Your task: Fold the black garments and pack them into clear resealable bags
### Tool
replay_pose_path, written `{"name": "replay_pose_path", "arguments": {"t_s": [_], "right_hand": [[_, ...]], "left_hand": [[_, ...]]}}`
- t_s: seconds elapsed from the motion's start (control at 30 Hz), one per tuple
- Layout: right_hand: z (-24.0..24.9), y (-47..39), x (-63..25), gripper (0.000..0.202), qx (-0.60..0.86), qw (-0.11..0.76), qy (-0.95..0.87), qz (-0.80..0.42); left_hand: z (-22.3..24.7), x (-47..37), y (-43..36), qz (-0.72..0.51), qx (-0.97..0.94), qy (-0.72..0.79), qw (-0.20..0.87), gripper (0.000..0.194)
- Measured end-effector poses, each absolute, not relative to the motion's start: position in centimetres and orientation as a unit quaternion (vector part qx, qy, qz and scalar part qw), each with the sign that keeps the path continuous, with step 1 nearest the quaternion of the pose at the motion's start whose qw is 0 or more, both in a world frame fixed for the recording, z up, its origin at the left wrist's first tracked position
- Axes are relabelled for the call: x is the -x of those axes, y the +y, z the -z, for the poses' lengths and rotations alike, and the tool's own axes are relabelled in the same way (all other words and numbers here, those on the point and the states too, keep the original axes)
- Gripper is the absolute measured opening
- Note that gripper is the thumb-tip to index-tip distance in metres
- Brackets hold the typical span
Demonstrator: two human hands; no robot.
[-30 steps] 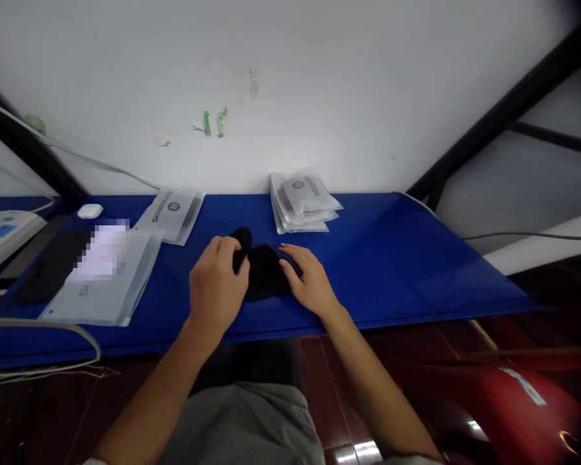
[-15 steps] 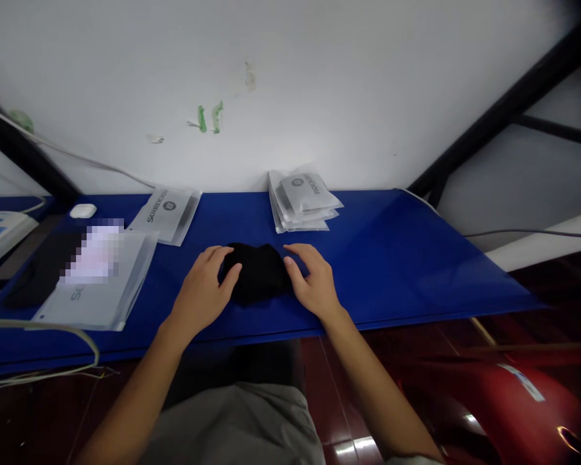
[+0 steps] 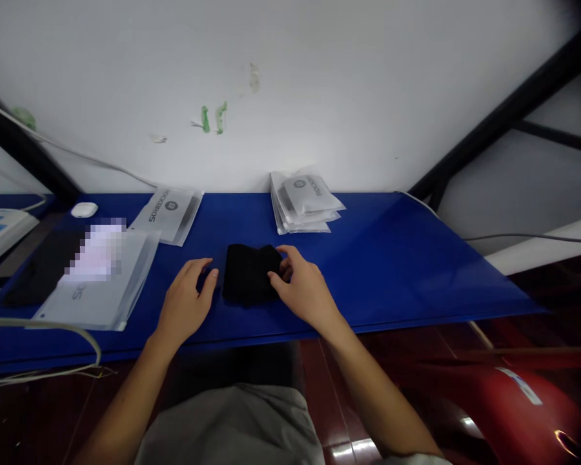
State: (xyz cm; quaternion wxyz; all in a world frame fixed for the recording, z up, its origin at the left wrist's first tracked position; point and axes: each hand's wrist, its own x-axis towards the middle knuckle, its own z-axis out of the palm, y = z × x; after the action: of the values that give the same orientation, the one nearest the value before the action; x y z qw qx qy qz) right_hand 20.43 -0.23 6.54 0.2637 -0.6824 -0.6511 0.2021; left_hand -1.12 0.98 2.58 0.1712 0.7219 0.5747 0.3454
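A folded black cloth item (image 3: 249, 274) lies flat on the blue table (image 3: 392, 258), near its front edge. My right hand (image 3: 303, 284) is at the cloth's right side, thumb on top and fingers around its right edge. To the left of the cloth, my left hand (image 3: 186, 300) is apart from it, fingers spread and holding nothing. Behind the cloth is a stack of frosted zip bags (image 3: 305, 200). Another printed frosted bag (image 3: 167, 213) rests at the back left, and a larger frosted bag (image 3: 97, 297) is nearer the front.
A white case (image 3: 84, 210) sits at the back left, beside a dark flat item (image 3: 43, 268). A white device with a blue display (image 3: 2, 232) is at the far left. Cables (image 3: 82, 336) hang over the front left edge. A white wall stands behind the table.
My left hand has let go of the cloth and moved left. My right hand has shifted left onto the cloth's right edge. The cloth now looks squarer.
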Motion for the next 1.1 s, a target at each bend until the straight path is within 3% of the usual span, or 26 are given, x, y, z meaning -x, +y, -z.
{"name": "replay_pose_path", "arguments": {"t_s": [0.3,0.47,0.6,0.77,0.93,1.1], "right_hand": [[-6.3,1.0,-22.0,0.036,0.605,0.429,-0.646,-0.182],[-5.2,1.6,-23.7,0.039,0.666,0.316,-0.671,-0.081],[-6.9,1.6,-22.8,0.037,0.552,0.327,-0.767,-0.015],[-7.6,3.0,-21.3,0.038,0.408,0.259,-0.870,-0.093],[-4.4,3.9,-21.2,0.040,0.435,0.177,-0.871,-0.145],[-3.4,3.3,-20.9,0.046,0.462,0.163,-0.863,-0.122]], "left_hand": [[-2.1,1.8,1.1,-0.378,-0.708,0.572,0.170,0.030],[-1.9,1.8,1.1,-0.377,-0.710,0.571,0.170,0.029],[-1.7,1.8,1.1,-0.375,-0.712,0.570,0.170,0.029],[-1.6,1.9,1.2,-0.368,-0.722,0.563,0.161,0.028],[-1.6,1.9,1.2,-0.362,-0.720,0.568,0.166,0.029],[-1.6,1.8,1.2,-0.353,-0.728,0.567,0.153,0.028]]}}
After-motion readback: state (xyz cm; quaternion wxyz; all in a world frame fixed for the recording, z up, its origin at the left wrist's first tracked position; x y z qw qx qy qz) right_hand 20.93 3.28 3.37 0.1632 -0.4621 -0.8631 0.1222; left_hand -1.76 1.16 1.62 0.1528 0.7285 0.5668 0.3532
